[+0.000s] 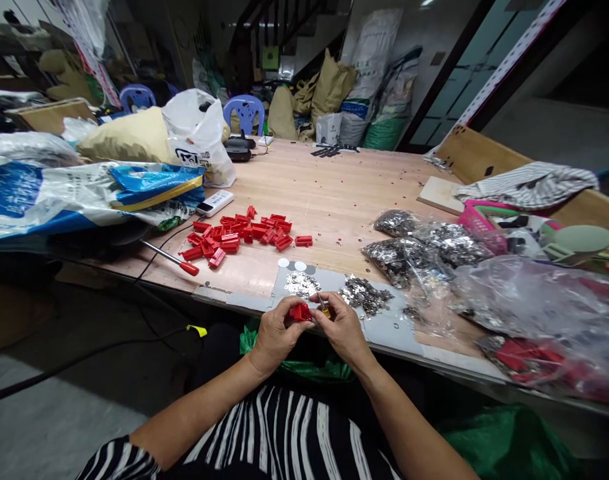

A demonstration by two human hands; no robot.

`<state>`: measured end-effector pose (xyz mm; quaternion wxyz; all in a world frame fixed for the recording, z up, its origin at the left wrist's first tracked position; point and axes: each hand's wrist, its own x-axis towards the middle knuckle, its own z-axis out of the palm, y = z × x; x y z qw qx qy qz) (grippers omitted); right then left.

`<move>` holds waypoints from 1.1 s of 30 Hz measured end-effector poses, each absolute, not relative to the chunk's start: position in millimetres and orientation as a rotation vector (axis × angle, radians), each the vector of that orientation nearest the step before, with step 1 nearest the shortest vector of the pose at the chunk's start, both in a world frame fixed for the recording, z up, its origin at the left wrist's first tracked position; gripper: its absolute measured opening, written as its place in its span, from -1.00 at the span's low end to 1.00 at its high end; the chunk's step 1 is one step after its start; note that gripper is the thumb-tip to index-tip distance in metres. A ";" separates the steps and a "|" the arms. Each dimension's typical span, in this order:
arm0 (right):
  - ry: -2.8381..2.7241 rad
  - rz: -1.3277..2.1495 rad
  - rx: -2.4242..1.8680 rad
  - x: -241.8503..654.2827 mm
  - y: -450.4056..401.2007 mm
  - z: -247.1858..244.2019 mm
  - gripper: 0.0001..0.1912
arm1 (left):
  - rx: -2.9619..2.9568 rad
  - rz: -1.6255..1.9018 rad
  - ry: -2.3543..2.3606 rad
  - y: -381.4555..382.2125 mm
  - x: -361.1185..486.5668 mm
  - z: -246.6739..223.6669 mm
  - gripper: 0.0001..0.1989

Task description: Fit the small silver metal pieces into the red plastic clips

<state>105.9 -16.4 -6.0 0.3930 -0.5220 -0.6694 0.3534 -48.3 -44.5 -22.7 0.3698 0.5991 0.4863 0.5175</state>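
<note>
My left hand is closed on a red plastic part at the table's front edge. Close beside it, my right hand pinches a small tool with a yellow handle, its thin metal tip pointing up and left. The fingertips of both hands nearly meet at the red part. Just beyond them lie a pile of bright silver metal pieces and a darker metal pile on a grey mat. Many more red parts are heaped to the left.
A red-handled screwdriver and a white device lie at left, near large plastic bags. Clear bags of metal pieces, a pink basket and a striped cloth crowd the right. A green bag is below.
</note>
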 end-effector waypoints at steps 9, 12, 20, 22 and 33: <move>-1.748 0.978 -1.282 110.8 -16.1 -0.9 -0.82 | 1.276 1.315 1.094 -38.5 -47.9 -23.7 -0.64; -1.628 1.128 -1.251 115.3 -15.4 -4.1 -0.77 | 1.064 1.289 0.984 -36.3 -46.5 -24.1 -0.60; -1.596 1.206 -1.312 133.6 -21.2 -7.4 -0.66 | 0.931 1.255 0.876 -37.1 -46.2 -25.2 -0.57; -1.752 1.042 -1.360 137.4 -23.4 -4.2 -0.67 | 1.050 1.265 0.916 -36.0 -49.9 -25.1 -0.60; -2.176 0.712 -1.409 132.2 -23.6 -2.5 -0.84 | 1.664 1.118 1.180 -13.7 -70.4 -23.8 -0.57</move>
